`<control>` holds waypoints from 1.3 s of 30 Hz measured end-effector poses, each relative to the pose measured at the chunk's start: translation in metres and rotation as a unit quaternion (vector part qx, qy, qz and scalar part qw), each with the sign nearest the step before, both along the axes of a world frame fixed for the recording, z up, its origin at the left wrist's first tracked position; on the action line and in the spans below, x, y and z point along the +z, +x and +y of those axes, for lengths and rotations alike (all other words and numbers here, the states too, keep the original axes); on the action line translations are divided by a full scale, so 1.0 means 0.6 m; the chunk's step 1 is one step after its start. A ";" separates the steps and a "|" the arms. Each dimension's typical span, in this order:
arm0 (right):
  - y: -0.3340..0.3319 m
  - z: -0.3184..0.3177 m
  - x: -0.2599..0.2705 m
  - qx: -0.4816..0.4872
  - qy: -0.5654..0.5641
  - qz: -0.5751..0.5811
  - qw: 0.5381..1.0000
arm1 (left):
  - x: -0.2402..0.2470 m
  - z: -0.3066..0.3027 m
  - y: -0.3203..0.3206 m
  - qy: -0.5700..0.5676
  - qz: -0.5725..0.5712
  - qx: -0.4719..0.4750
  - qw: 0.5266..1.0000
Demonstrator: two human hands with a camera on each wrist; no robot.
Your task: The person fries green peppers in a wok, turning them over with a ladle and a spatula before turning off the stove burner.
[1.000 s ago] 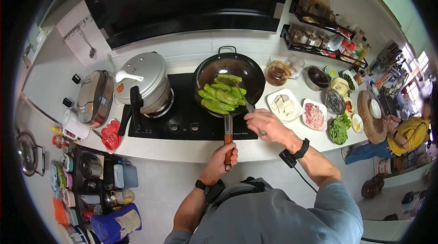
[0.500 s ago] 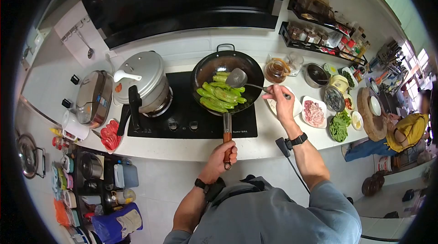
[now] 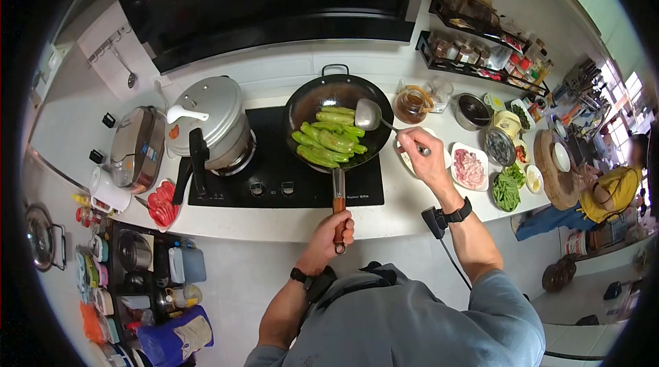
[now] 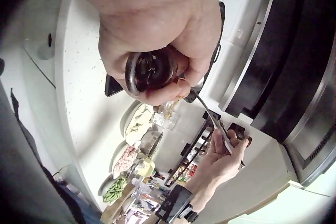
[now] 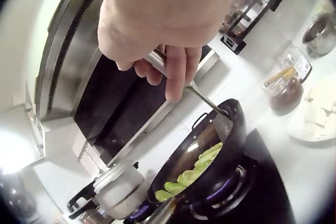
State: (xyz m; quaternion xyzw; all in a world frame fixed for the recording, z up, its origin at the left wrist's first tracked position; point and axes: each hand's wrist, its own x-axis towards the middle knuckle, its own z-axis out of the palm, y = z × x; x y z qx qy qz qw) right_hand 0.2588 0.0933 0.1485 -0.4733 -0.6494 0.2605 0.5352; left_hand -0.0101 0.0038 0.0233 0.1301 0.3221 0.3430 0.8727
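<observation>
In the head view a dark wok [image 3: 302, 103] sits on the right burner of the black stove, with several long green peppers [image 3: 329, 138] lying together in it. My left hand [image 3: 328, 238] grips the wok's wooden handle [image 3: 339, 206] close to its end. My right hand [image 3: 426, 156] holds a metal spatula [image 3: 368, 114] by its handle, fingers curled round it. The spatula's blade is at the wok's right inner side, beside the peppers. In the right wrist view a flame [image 5: 220, 195] shows under the wok [image 5: 237, 129].
A pressure cooker [image 3: 218, 120] with a white spoon on its lid stands on the left burner. Sliced tomatoes [image 3: 163, 204] lie at the counter's left. To the right are sliced meat [image 3: 469, 167], cut green vegetables [image 3: 506, 192] and a sauce jar [image 3: 410, 106]. A person in yellow [image 3: 611, 195] stands far right.
The spatula has come away from the peppers to the wok's right side, its blade turned over into view. My right hand has moved up and right; the left keeps its grip on the handle.
</observation>
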 end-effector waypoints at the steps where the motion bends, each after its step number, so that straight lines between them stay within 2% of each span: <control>1: -0.004 -0.004 0.003 -0.005 -0.018 -0.003 1.000 | 0.005 0.000 -0.004 0.002 0.005 -0.016 1.000; 2: -0.004 -0.008 0.002 -0.007 -0.018 -0.003 1.000 | 0.010 0.000 -0.006 0.004 0.010 -0.031 0.999; 4: -0.008 -0.009 0.002 -0.029 0.032 -0.083 0.996 | 0.019 0.000 -0.004 0.014 0.012 -0.028 0.999; 9: -0.004 -0.004 -0.018 -0.024 0.024 -0.103 0.994 | 0.016 -0.002 -0.006 0.008 0.010 -0.044 0.999; 11: -0.005 -0.004 -0.024 -0.017 -0.054 0.054 0.997 | 0.015 -0.001 -0.006 0.006 0.024 -0.027 0.999; 15: 0.004 -0.017 -0.023 -0.017 -0.069 0.063 0.995 | 0.006 0.001 -0.005 -0.002 0.002 -0.022 1.000; 20: 0.013 -0.026 -0.040 0.012 -0.025 0.072 0.997 | -0.016 0.003 0.002 0.019 0.023 -0.014 0.999; 27: 0.015 -0.031 -0.057 0.029 -0.020 0.086 0.996 | -0.024 0.004 0.002 0.011 0.008 -0.005 1.000; 29: 0.022 -0.028 -0.064 0.055 -0.019 0.045 0.997 | -0.025 0.004 0.000 0.008 -0.002 -0.012 1.000; 33: 0.013 -0.047 -0.019 0.062 -0.050 -0.010 0.997 | -0.010 0.004 0.002 0.008 0.006 -0.008 1.000; 35: 0.006 -0.053 0.003 0.094 0.046 -0.176 0.979 | -0.012 0.002 0.004 0.009 0.013 -0.001 1.000; 36: 0.002 -0.052 0.007 0.094 0.046 -0.176 0.979 | -0.007 0.002 0.004 0.009 0.013 -0.001 1.000; 38: -0.009 -0.051 0.011 0.108 0.128 -0.316 0.934 | 0.003 0.001 -0.001 0.013 0.025 -0.026 0.999; 39: -0.011 -0.050 0.007 0.099 0.127 -0.319 0.934 | 0.001 0.003 -0.003 0.015 0.025 -0.024 0.999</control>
